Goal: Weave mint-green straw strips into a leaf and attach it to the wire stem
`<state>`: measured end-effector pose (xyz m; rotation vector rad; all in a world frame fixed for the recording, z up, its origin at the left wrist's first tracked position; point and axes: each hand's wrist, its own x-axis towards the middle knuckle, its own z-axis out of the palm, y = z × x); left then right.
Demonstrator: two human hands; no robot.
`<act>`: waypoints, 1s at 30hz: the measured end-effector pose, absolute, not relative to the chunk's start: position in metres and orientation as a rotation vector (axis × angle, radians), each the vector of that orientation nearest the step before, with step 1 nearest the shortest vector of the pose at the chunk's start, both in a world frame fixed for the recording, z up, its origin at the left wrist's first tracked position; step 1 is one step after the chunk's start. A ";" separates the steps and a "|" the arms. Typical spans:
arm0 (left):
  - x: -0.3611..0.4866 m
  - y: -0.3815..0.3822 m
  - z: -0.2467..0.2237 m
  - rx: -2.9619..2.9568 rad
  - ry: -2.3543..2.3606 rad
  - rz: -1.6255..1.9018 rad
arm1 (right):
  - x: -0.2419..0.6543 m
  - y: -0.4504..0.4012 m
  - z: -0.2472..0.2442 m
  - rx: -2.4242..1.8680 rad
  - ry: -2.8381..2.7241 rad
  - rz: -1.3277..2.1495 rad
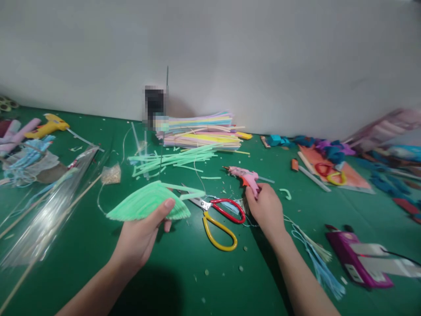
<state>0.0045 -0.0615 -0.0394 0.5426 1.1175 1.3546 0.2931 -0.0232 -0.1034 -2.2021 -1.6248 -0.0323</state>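
My left hand (140,241) pinches a mint-green fan-shaped piece (140,202) made of fuzzy pipe cleaners laid side by side, thumb on top. A bent green strip sticks out from its right side. My right hand (268,213) is closed round the handle of a pink hot glue gun (246,175), whose nozzle points left. Between the hands lie scissors (205,205) with one red and one yellow handle, their blades partly behind the green piece. Loose mint-green pipe cleaners (177,159) lie beyond the fan.
A multicoloured pipe-cleaner bundle (200,134) lies near the wall. A yellow glue gun (49,126) and clear plastic wrap (62,197) are left. Right are a purple box (350,250) with a cable, blue tassels (315,259) and a second pair of scissors (337,177). A thin upright rod (167,79) stands behind.
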 end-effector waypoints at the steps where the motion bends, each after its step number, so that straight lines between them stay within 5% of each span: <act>1: 0.005 -0.062 -0.038 0.551 1.119 1.359 | 0.293 -0.023 -0.102 -2.202 -1.601 -0.012; 10: 0.000 -0.062 -0.041 0.418 1.166 1.368 | 0.291 -0.036 -0.081 -2.002 -1.263 0.189; 17: 0.002 -0.063 -0.035 0.404 1.129 1.442 | 0.228 -0.066 -0.060 -1.458 -1.070 1.056; 30: -0.008 -0.073 -0.045 0.419 1.064 1.401 | 0.182 -0.087 -0.058 -1.494 -0.919 1.196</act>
